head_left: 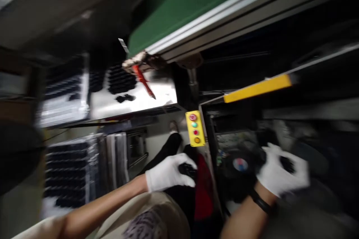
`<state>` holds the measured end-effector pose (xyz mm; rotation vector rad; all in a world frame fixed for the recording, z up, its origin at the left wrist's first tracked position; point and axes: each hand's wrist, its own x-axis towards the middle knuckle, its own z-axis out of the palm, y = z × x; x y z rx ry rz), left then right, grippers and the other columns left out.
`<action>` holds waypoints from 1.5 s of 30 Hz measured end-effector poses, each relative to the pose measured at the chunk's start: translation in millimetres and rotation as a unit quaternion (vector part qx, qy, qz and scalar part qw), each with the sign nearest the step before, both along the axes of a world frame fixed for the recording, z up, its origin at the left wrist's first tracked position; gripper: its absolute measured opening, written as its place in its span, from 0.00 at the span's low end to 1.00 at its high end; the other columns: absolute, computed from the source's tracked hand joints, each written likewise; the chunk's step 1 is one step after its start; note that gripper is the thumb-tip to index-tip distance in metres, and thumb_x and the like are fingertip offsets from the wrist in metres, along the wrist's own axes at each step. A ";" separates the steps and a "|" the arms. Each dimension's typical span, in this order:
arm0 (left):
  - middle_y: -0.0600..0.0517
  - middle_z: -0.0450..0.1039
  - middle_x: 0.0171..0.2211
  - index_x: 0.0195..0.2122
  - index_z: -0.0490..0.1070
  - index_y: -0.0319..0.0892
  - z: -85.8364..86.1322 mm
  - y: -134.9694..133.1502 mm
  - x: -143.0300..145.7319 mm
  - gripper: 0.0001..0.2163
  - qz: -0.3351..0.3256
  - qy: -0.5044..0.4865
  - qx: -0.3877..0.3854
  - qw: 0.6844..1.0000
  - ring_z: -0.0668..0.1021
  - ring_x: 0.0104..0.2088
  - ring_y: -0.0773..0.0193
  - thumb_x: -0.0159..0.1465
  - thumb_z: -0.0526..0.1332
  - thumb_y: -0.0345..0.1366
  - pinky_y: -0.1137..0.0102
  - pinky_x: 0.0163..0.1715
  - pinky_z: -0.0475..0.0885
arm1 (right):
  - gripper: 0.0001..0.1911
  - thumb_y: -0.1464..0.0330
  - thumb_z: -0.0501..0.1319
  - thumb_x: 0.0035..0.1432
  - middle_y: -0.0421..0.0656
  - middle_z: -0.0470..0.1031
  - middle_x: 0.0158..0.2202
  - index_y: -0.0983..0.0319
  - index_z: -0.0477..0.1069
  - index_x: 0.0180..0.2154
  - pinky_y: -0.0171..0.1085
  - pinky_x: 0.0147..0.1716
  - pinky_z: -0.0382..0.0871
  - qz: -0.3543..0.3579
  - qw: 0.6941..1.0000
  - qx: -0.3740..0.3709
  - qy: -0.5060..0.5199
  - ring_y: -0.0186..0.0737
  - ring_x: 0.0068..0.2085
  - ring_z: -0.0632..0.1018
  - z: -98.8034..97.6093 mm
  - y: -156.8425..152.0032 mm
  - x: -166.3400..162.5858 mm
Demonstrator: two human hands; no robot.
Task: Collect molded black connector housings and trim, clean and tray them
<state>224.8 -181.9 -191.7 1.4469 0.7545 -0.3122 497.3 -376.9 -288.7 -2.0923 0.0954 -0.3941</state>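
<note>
My left hand (172, 173), in a white glove, is at the lower middle in front of my body. Its thumb and fingers curve around a small black part (187, 170), whose exact kind is blurred. Further right, my right hand (283, 171), also white-gloved and with a black wristband, is lifted over the dark area beside the machine frame. Its fingers are curled into a loop; something dark shows inside, too smeared to name. Between and beyond the hands sits a yellow control box (195, 129) with several coloured buttons.
A green conveyor belt (202, 2) with a metal edge runs across the top. An orange-red tool (143, 82) hangs at its end. Trays of black parts (66, 171) stand at left, below a shiny table (134, 106). A yellow bar (258, 88) juts out at right.
</note>
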 end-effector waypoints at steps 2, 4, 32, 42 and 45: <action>0.48 0.83 0.45 0.46 0.85 0.44 -3.7 5.1 -4.7 0.21 -0.002 0.029 -0.012 0.999 0.82 0.47 0.54 0.57 0.82 0.48 0.62 0.53 0.77 | 0.17 0.55 0.79 0.57 0.47 0.83 0.28 0.57 0.77 0.30 0.55 0.41 0.82 0.058 0.996 0.051 -0.035 0.53 0.30 0.85 -4.3 -0.5 -1.1; 0.49 0.82 0.45 0.47 0.83 0.45 -10.9 7.5 -6.5 0.20 0.000 0.047 -0.036 0.998 0.82 0.45 0.55 0.58 0.81 0.47 0.63 0.48 0.77 | 0.15 0.58 0.76 0.61 0.43 0.83 0.28 0.59 0.75 0.33 0.49 0.39 0.84 0.071 0.995 0.064 -0.039 0.49 0.29 0.86 -9.6 -3.3 -0.2; 0.49 0.83 0.48 0.47 0.85 0.47 -15.1 4.9 1.3 0.19 0.015 0.043 -0.046 0.998 0.84 0.47 0.54 0.58 0.81 0.45 0.63 0.48 0.80 | 0.13 0.68 0.72 0.63 0.33 0.77 0.24 0.57 0.70 0.31 0.53 0.43 0.88 0.049 0.989 0.120 -0.072 0.40 0.24 0.81 37.9 1.4 5.7; 0.49 0.82 0.45 0.44 0.85 0.47 -17.1 -0.3 -13.6 0.14 0.105 -0.042 -0.056 0.992 0.83 0.47 0.54 0.60 0.80 0.43 0.59 0.54 0.80 | 0.24 0.54 0.77 0.62 0.41 0.84 0.35 0.59 0.77 0.53 0.39 0.30 0.80 0.339 0.873 0.119 0.329 0.40 0.27 0.82 50.7 52.8 -104.0; 0.51 0.82 0.44 0.44 0.84 0.48 -25.0 14.5 -34.9 0.15 0.193 -0.014 -0.084 0.977 0.83 0.46 0.53 0.58 0.81 0.40 0.59 0.53 0.81 | 0.27 0.48 0.74 0.63 0.46 0.86 0.42 0.58 0.76 0.54 0.42 0.35 0.81 0.410 0.840 0.039 0.353 0.44 0.32 0.84 43.7 93.3 -132.0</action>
